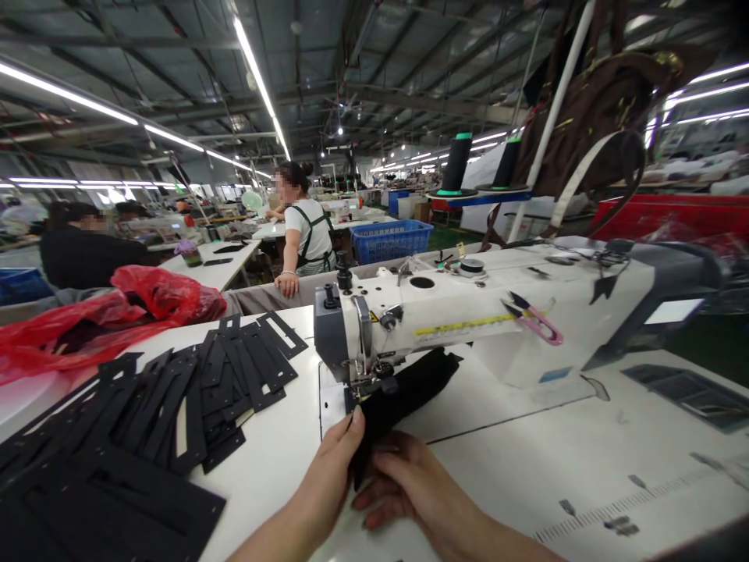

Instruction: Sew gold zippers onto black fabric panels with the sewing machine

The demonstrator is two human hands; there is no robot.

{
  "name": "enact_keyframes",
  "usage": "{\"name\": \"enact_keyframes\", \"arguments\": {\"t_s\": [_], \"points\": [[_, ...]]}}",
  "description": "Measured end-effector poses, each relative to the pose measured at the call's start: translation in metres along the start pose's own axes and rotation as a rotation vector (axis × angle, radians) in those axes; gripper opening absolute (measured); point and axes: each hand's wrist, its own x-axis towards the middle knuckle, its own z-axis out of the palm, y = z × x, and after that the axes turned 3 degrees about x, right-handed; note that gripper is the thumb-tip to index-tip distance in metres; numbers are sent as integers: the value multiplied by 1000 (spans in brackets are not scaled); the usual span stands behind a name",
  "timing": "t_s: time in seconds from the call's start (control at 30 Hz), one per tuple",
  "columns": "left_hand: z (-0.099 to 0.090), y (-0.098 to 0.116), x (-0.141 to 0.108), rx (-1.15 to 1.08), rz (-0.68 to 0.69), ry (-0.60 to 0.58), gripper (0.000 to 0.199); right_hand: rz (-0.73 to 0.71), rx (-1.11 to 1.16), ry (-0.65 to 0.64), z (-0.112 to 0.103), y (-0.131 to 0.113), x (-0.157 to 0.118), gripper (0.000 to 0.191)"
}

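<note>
Black fabric piece lies beneath the arm of the sewing machine, beside the needle area. The left hand pinches its near end, seemingly to steady it; the right hand curls close by, perhaps supporting it, though I cannot tell whether it grips. Black strips fan out leftward, probably for easy reach.

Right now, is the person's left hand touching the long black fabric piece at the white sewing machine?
Touching: in the head view, the left hand has its thumb laid against the near part of the black fabric piece.
</note>
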Motion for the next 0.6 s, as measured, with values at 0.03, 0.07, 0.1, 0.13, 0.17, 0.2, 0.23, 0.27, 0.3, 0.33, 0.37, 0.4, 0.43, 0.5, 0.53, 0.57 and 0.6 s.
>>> {"name": "enact_keyframes", "arguments": {"t_s": [0.03,0.07,0.1,0.13,0.17,0.2,0.23,0.27,0.3,0.33,0.37,0.4,0.43,0.5,0.53,0.57,0.6], "points": [[-1,0,1,-20,-6,-16,57,7,-25,13,0,0,2,57],[-2,0,2,-36,-9,-34,57,8,-57,19,-1,-1,4,55],[-3,0,3,-56,-12,-60,58,5,-104,22,-4,-1,6,53],[-5,2,3,-78,-7,-91,57,2,-165,23,-7,-1,9,50],[-7,4,2,-96,4,-121,55,2,-236,19,-12,-2,11,45],[-10,7,2,-101,17,-143,53,8,-308,12,-18,-4,13,42],[-13,10,0,-92,35,-150,50,23,-368,-1,-23,-7,14,43],[-17,13,-1,-69,58,-138,47,46,-412,-19,-29,-11,14,45],[-20,14,-2,-35,81,-114,45,78,-440,-43,-33,-15,13,47],[-23,15,-3,13,96,-99,45,119,-440,-79,-35,-18,12,47],[-25,14,-4,76,111,-95,47,160,-413,-126,-35,-20,10,46],[-26,12,-3,158,142,-107,49,188,-362,-178,-33,-21,8,46],[-26,9,-3,259,207,-127,50,194,-295,-228,-29,-19,7,48],[-24,0,0,501,441,-183,48,116,-200,-279,-21,-6,9,49],[-23,-5,2,627,590,-213,45,26,-216,-263,-19,3,12,48],[-22,-10,4,741,732,-239,44,-88,-300,-220,-18,13,16,45],[-22,-13,6,839,843,-256,43,-227,-444,-156,-20,23,20,41]]}}
